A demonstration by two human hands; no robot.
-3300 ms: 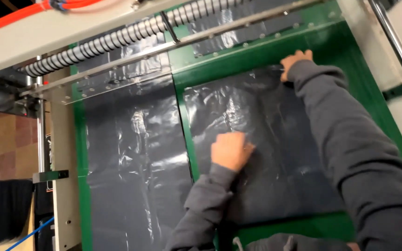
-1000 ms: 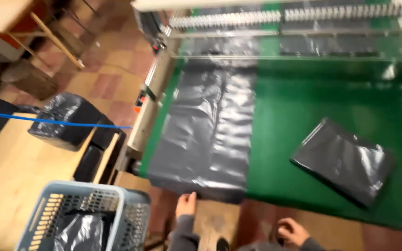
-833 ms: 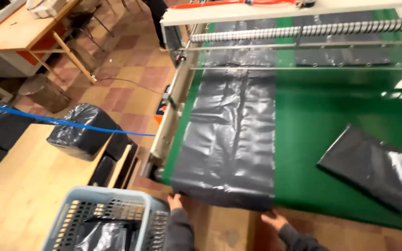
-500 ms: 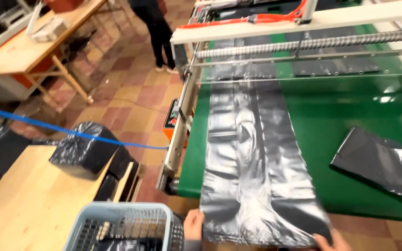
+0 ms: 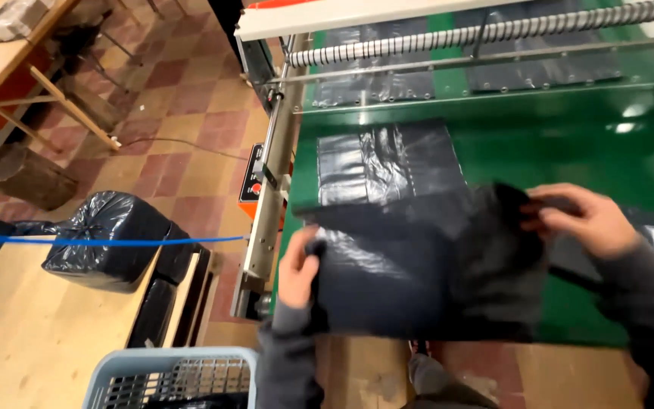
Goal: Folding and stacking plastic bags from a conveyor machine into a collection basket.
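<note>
Red and cream floor tiles (image 5: pixel 191 163) fill the upper left of the head view, beside a long green surface (image 5: pixel 569 144) that runs under a pale machine frame with a ribbed grey roller (image 5: pixel 486 32). Flat on that green surface, near its left edge, lies a dark plastic sheet (image 5: pixel 387 163), glossy and creased. Nearer the camera, a folded black plastic bag (image 5: pixel 425 276) is lifted just above the surface's near edge. The left hand (image 5: pixel 298 266) is closed on the bag's left edge, thumb over the top. The right hand (image 5: pixel 588 221) pinches the bag's upper right corner, fingers curled around the fold. Both arms wear grey sleeves. Left of the machine, a tied black sack (image 5: pixel 104 238) sits on a light wooden bench (image 5: pixel 24 341), with a taut blue cord (image 5: pixel 107 241) crossing in front of it. A pale blue plastic basket (image 5: pixel 168 375) shows at the bottom edge, dark material inside.
</note>
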